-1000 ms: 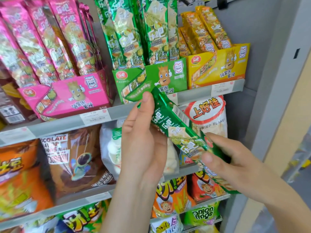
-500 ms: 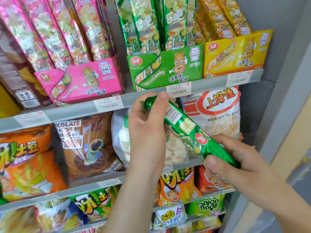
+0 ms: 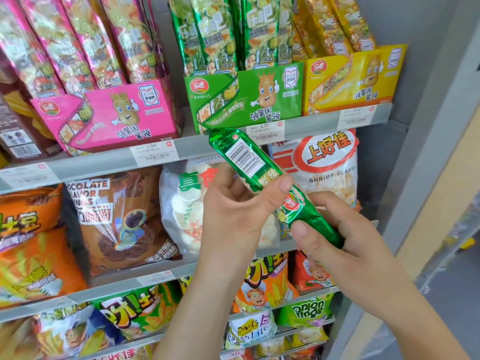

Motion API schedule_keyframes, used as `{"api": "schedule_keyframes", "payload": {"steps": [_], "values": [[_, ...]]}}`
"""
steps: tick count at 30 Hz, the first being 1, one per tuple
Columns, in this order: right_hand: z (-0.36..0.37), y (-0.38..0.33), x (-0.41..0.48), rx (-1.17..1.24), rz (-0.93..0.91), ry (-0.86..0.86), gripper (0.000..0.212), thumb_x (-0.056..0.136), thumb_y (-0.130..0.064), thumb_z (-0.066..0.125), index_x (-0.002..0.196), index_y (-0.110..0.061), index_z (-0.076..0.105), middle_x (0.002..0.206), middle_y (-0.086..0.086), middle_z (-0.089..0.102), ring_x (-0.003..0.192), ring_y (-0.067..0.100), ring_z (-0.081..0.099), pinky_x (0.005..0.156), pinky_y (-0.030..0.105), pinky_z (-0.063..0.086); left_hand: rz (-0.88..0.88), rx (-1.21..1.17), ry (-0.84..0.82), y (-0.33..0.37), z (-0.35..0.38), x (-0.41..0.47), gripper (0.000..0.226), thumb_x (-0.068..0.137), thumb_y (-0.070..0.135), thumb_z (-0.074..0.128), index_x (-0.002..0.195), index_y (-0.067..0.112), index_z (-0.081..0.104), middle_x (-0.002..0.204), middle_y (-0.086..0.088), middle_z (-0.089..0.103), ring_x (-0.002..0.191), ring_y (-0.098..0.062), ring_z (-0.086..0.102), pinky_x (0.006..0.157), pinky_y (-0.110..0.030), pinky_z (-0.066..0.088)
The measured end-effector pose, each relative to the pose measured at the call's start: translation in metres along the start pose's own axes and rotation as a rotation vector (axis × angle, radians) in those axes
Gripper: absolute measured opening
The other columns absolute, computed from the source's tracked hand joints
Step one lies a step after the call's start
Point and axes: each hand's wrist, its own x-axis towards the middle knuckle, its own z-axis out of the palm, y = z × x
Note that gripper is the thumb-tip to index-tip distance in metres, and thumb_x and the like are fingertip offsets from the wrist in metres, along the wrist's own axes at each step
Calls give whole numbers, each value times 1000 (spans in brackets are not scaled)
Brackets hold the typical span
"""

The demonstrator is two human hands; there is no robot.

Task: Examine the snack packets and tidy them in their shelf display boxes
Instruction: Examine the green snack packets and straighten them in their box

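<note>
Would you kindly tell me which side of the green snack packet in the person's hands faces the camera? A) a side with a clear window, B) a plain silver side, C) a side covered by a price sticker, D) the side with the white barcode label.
D: the green snack packet, held between the left hand and right hand, shows a white barcode label near its upper end.

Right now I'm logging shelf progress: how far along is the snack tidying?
Looks done: packets stand upright in the pink box and yellow box. In hand: the left hand and right hand hold one green packet, barcode up. Left: returning it to the green box.
</note>
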Motion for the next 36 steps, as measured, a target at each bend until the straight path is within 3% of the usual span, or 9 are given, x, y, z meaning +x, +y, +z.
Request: {"api": "schedule_keyframes", "payload": {"steps": [4, 10, 14, 16, 18, 25, 29, 34, 36], "values": [[1, 2, 1, -33, -13, 41, 42, 78, -67, 58, 102, -33, 60, 63, 5, 57, 52, 24, 51, 47, 48, 48, -52, 91, -110, 2, -8, -2, 43, 65, 10, 84, 98, 10, 56, 81, -1, 74, 76, -18, 73, 64, -26, 57], [-9, 7, 7, 115, 38, -149, 42, 73, -71, 60, 95, -35, 68, 67, -8, 61, 59, 1, 50, 54, 11, 37, -37, 78, -144, 13, -15, -1, 55, 64, 10, 79, 108, -10, 53, 87, -10, 73, 80, -27, 71, 67, -35, 57], [-22, 8, 8, 414, 262, -297, 74, 68, -77, 65, 110, -16, 67, 81, 14, 72, 65, 21, 65, 61, 29, 49, -51, -4, -119, 14, -19, -3, 50, 67, 0, 74, 111, -9, 53, 105, -33, 64, 101, -48, 62, 90, -64, 49], [-19, 13, 8, 574, 228, -377, 68, 77, -64, 68, 112, -7, 63, 80, 20, 69, 56, 27, 64, 56, 29, 50, -46, -32, -130, 14, -19, -2, 58, 60, 4, 81, 110, -2, 54, 114, -38, 59, 107, -55, 55, 92, -70, 42], [-12, 13, 7, 630, 173, -382, 60, 82, -58, 67, 113, -8, 61, 75, 21, 68, 48, 25, 60, 52, 25, 48, -54, -103, -158, 15, -18, -3, 68, 55, 17, 89, 111, 2, 54, 114, -32, 61, 106, -49, 58, 93, -63, 44], [7, 10, 5, 292, -8, -39, 25, 82, -53, 61, 99, -34, 65, 63, 9, 65, 42, 18, 54, 42, 22, 41, -173, -100, -138, 8, -17, -10, 37, 83, 20, 61, 116, 3, 60, 110, -16, 70, 99, -27, 68, 87, -38, 55], [16, 10, 0, 1, -105, 91, 28, 82, -57, 61, 99, -36, 59, 61, 0, 60, 47, 22, 53, 40, 34, 40, -165, -16, -35, 6, -15, -11, 35, 74, 28, 73, 102, 7, 66, 96, -11, 72, 89, -26, 69, 84, -43, 57], [12, 7, -2, 176, 53, -75, 38, 79, -64, 58, 102, -35, 60, 81, 9, 69, 63, 32, 64, 57, 46, 51, -95, -95, -27, 6, -20, -13, 40, 70, 21, 74, 106, 7, 62, 91, -7, 72, 82, -24, 67, 75, -39, 57], [7, 4, -3, 377, 176, -230, 39, 84, -63, 52, 98, -30, 67, 83, 9, 71, 60, 25, 65, 57, 34, 53, -82, -188, -56, 8, -22, -12, 41, 76, 13, 70, 114, 4, 57, 93, -10, 70, 83, -25, 66, 75, -38, 57]]}}
